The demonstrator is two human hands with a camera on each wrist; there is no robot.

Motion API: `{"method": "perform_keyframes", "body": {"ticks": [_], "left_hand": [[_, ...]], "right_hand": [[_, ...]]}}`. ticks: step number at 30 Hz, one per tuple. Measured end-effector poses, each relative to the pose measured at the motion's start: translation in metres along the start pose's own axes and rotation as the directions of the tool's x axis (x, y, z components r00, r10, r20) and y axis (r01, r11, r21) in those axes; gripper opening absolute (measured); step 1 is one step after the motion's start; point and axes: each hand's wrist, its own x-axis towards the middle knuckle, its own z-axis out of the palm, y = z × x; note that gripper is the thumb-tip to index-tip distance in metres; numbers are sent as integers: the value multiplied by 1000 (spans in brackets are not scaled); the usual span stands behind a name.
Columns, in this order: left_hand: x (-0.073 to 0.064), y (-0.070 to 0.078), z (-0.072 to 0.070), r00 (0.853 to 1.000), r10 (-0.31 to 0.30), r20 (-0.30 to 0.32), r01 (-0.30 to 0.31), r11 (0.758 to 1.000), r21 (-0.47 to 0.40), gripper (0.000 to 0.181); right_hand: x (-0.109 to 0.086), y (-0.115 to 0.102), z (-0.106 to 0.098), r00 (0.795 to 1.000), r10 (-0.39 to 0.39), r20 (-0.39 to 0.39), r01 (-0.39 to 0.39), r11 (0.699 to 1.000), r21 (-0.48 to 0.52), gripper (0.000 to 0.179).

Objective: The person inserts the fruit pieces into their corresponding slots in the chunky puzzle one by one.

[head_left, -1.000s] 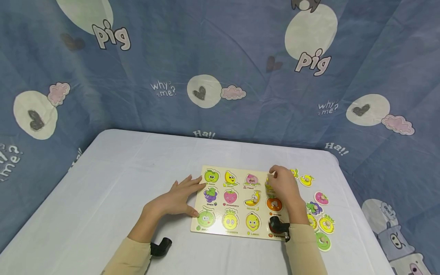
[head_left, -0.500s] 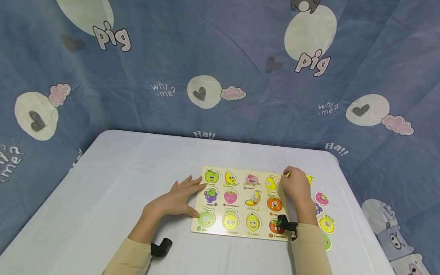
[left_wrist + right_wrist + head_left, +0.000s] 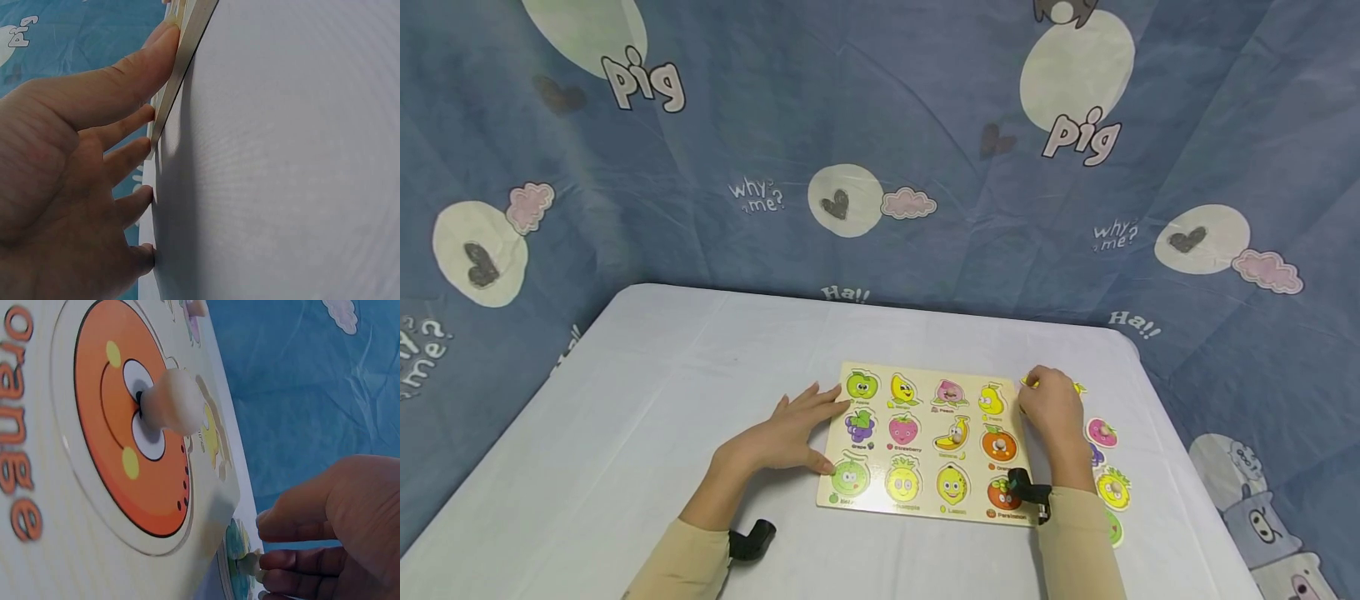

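My left hand (image 3: 782,433) lies at the left edge of the wooden fruit puzzle board (image 3: 883,375), fingers spread; its thumb (image 3: 156,53) touches the board's edge in the left wrist view. My right hand (image 3: 1052,408) is low beside the board's top right corner. In the right wrist view its fingertips are at the knob (image 3: 250,564) of a green-and-yellow puzzle piece (image 3: 234,540) lying flat past the board; the thumb stands apart from that knob. The hand hides most of this piece in the head view. An orange piece (image 3: 1000,446) with a knob sits in the board.
Right of the board lie loose knobbed pieces: a strawberry (image 3: 1102,432), a partly hidden grape piece (image 3: 1097,454), a pineapple (image 3: 1112,487) and a green melon (image 3: 1115,527). A white cloth (image 3: 700,375) covers the table. Blue printed fabric (image 3: 925,267) hangs behind.
My right hand has moved right, from over the board's pear slot to beside the board, then settled with its fingers slightly parted. The pear picture is now uncovered. My left hand has stayed put.
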Motion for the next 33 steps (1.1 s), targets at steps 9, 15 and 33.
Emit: {"method": "perform_keyframes", "body": {"ticks": [9,15,33], "left_hand": [[0,1,0,1000,0,-1,0,1000,-4,100],[0,1,0,1000,1,0,-1,1000,-2,99],[0,1,0,1000,-2,-4,2,1000,-4,97]], "right_hand": [[0,5,-1,1000,0,4,0,1000,-20,25],[-2,7,-2,1000,14,23,-13,999,-34,23],[-5,3,-2,998,61,35,-61,998,-6,10]]}}
